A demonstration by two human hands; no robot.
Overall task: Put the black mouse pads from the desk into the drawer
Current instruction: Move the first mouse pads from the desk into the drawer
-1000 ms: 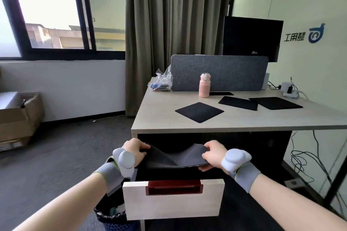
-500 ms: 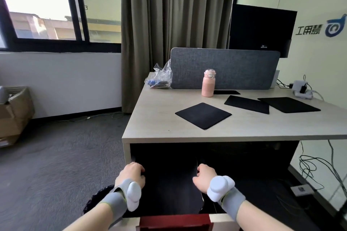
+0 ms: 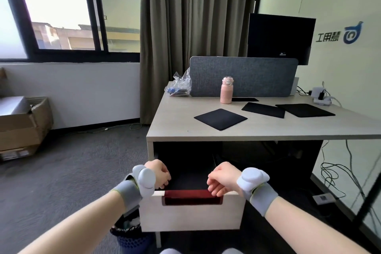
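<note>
The drawer (image 3: 191, 210) stands pulled out below the counter (image 3: 185, 130), its pale front with the dark red handle slot facing the camera. Inside, the floor of the drawer looks flat, dark and matte — most likely a black mouse pad already laid in, though against the shadowed interior its edges cannot be made out for certain. Both hands hover over the drawer's opening: the left hand (image 3: 157, 174) sits at the left rim with its fingers curled loosely inward, and the right hand (image 3: 221, 177) at the right with fingers drooping over the front edge. Neither grip is pinching anything; the fingers look relaxed and part-curled, empty.

On the counter three black mouse pads are plainly left. The nearest mouse pad (image 3: 220, 118) lies flat and turned like a diamond, close to the front edge. The middle mouse pad (image 3: 263, 109) lies further back to the right, and the far mouse pad (image 3: 305, 110) just beside it, their corners close or perhaps overlapping — I cannot tell which. A thinner dark strip (image 3: 245, 99) behind the pink bottle (image 3: 226, 90) may be a fourth pad or something else.

So the job seems under way, with most of it still ahead. The pads are thin, square-cornered, limp-looking sheets with a dull cloth-like top, lying fully flat.
</note>
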